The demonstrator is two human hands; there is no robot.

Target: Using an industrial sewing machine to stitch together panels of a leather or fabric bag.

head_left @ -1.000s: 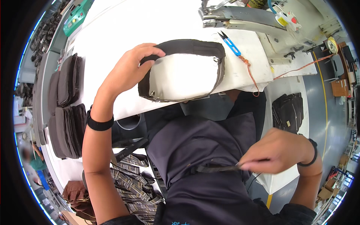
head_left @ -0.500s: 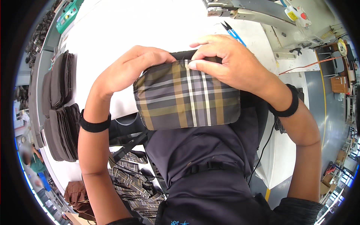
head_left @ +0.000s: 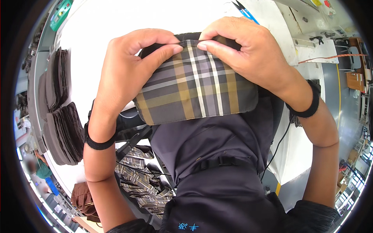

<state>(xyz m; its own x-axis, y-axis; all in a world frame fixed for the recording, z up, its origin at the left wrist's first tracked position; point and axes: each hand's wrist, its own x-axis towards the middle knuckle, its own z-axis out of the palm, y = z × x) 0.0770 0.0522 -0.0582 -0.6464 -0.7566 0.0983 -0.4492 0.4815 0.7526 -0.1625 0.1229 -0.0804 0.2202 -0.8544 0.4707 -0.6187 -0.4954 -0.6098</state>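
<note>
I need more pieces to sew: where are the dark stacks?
In the head view, the dark stacks sit at the far left edge of the white table, left of the left hand holding the plaid pouch.

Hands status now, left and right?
Left hand: closed, pinching the top edge of the plaid pouch.
Right hand: closed, pinching the same edge.

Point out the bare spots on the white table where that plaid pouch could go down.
Bare white table lies beyond both hands, between the dark stacks on the left and the blue snips on the right. The left edge is crowded with stacks; plaid pieces fill the lower left.
</note>
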